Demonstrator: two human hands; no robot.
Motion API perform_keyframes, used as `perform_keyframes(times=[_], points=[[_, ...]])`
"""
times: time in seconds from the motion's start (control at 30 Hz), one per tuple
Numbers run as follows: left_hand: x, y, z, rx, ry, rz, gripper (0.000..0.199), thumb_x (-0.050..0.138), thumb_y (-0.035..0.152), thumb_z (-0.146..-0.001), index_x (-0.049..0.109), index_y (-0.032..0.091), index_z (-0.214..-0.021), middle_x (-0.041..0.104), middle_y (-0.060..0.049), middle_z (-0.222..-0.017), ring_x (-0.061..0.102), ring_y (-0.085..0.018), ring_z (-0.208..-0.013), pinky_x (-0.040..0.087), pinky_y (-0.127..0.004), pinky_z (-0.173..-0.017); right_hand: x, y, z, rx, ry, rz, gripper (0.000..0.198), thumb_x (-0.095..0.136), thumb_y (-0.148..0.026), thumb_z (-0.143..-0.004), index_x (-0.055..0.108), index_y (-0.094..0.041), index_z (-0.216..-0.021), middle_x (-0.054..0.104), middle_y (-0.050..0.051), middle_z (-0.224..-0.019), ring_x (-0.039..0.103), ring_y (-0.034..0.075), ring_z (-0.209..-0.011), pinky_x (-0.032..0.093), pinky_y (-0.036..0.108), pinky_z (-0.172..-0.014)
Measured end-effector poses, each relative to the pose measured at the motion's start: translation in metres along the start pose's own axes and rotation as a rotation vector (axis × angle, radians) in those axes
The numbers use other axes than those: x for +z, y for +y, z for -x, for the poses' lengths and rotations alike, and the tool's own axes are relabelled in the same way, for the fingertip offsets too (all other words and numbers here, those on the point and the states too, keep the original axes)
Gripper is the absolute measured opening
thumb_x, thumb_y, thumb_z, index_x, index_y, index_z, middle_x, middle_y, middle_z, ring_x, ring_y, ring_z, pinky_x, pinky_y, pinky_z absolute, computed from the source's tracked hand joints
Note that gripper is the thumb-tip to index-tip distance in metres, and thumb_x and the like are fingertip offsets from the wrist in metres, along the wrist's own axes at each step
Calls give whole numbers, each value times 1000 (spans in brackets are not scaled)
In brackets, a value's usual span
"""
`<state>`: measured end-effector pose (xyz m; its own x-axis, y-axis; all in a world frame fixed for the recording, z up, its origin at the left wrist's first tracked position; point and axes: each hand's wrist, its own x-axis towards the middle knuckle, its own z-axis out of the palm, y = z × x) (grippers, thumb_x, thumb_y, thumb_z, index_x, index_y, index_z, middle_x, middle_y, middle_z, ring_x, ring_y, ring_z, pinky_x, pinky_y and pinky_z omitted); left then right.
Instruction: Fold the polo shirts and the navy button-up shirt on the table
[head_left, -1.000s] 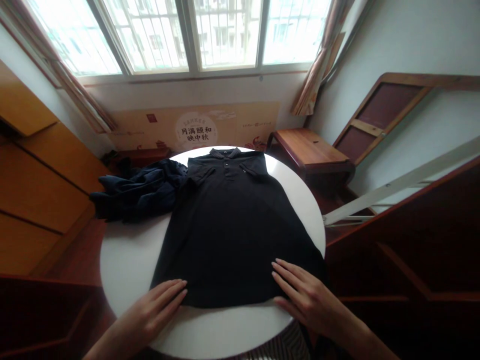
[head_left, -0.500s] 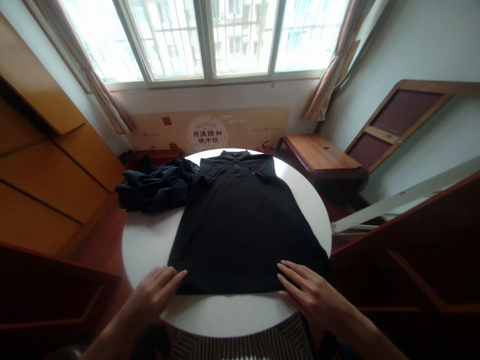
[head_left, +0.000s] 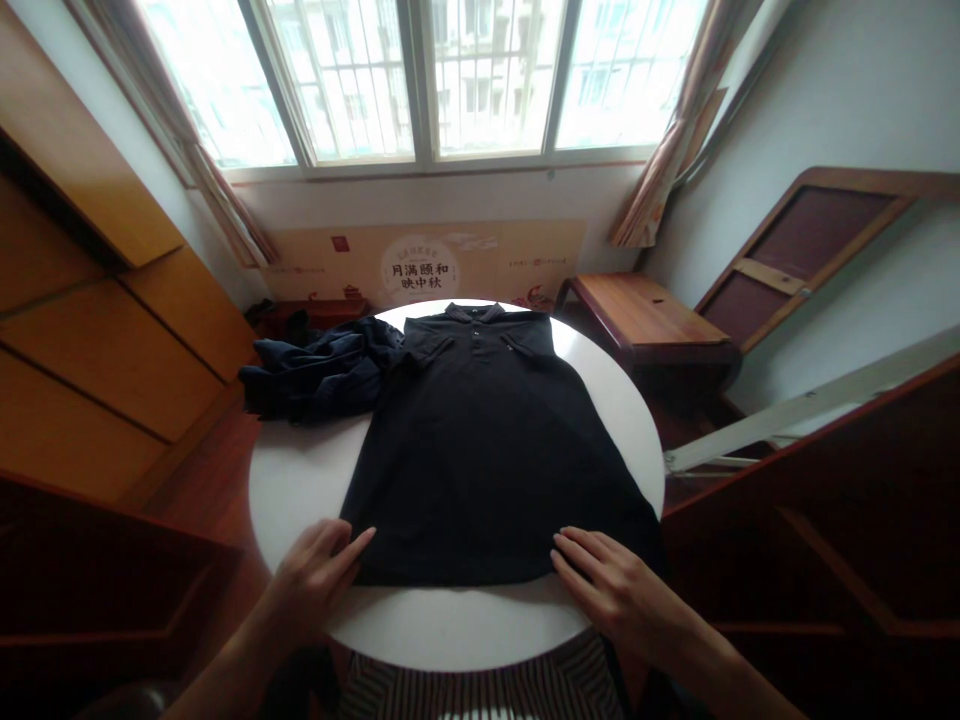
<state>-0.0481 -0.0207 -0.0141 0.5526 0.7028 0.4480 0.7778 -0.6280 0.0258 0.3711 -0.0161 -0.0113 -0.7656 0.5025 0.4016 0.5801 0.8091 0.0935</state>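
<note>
A black polo shirt [head_left: 480, 450] lies spread out, front up, collar at the far end and hem near the table's front edge. Its short sleeves are folded in over the chest. My left hand [head_left: 319, 565] rests at the lower left corner of the hem; one finger stretches onto the cloth, apart from the more bent ones beside it. On the lower right part of the shirt, near the hem, my right hand [head_left: 607, 575] lies with its fingers stretched out. The right thumb is hidden. Neither hand lifts the cloth visibly.
The round white table [head_left: 457, 630] carries a crumpled dark blue garment [head_left: 319, 375] at the far left. A wooden stool [head_left: 645, 310] stands beyond it on the right. Dark red wooden panels [head_left: 840, 530] flank the table, and yellow-brown cabinets [head_left: 90, 340] line the left.
The fingers of my left hand have parted slightly. My right hand has shifted a little on the cloth, and its thumb has gone out of sight. The shirt lies as before.
</note>
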Motion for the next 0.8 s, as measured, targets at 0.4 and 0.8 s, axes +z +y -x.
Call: perform_keyframes(times=[0.4,0.8], points=[[-6,-11,-5,35,118,34,24,49,10,-96,62,18,-115,60,-3,-85,59,-15,-76,51,-27,-74,-4,0,-15,35,-46,-15,20,48,-10,-94,66,-11,-102,66,11,-90,62,22,-86,52,34,-74],[-7,-23,21,-29,-25,103,45,38,-5,-77,58,20,-110,66,-3,-90,65,-16,-81,54,-25,-76,-19,34,46,232,-24,180,54,42,8,-71,64,-12,-116,64,12,-99,62,23,-88,56,34,-76]])
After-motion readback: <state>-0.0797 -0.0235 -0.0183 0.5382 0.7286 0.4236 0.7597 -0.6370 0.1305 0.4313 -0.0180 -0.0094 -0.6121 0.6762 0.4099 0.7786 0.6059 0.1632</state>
